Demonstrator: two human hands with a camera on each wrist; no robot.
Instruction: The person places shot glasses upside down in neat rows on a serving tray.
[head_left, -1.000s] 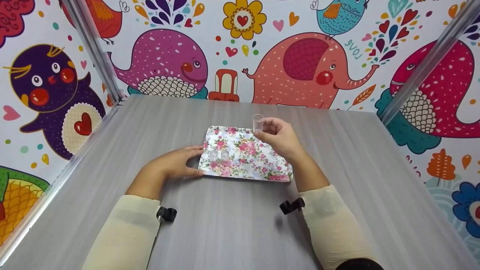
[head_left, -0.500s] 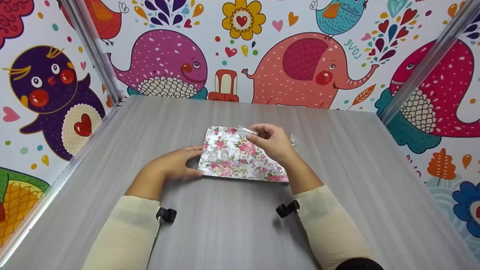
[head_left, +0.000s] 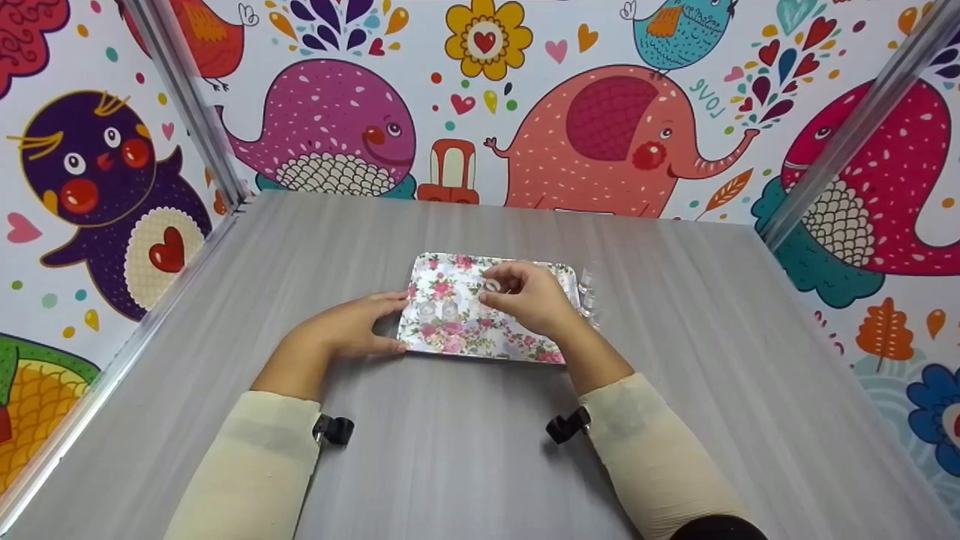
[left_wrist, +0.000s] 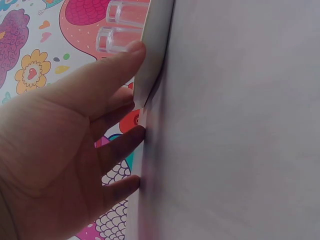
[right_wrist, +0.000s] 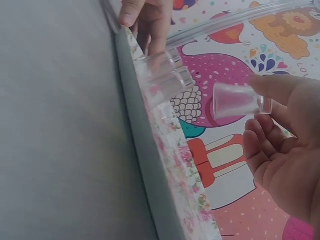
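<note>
A white tray with pink roses (head_left: pixel 469 341) lies on the grey table. My right hand (head_left: pixel 534 300) pinches a small clear shot glass (right_wrist: pixel 232 102) by its base with thumb and fingers. That glass is upside down above the middle of the tray, its wide rim facing the tray. Two more clear shot glasses (head_left: pixel 439 309) stand inverted, side by side, on the tray's left part. My left hand (head_left: pixel 352 324) rests at the tray's left end, thumb (left_wrist: pixel 131 52) against the near corner and the other fingers loosely spread along the side.
Several clear glass-like pieces (head_left: pixel 589 294) sit just beyond the tray's right end, partly behind the right forearm. A wall with cartoon animals (head_left: pixel 600 142) closes off the back of the table (head_left: pixel 450 450), and metal posts (head_left: pixel 184 105) stand at its rear corners.
My right hand has turned the shot glass from upright to upside down and brought it lower and nearer, over the tray's middle. My left hand has stayed put.
</note>
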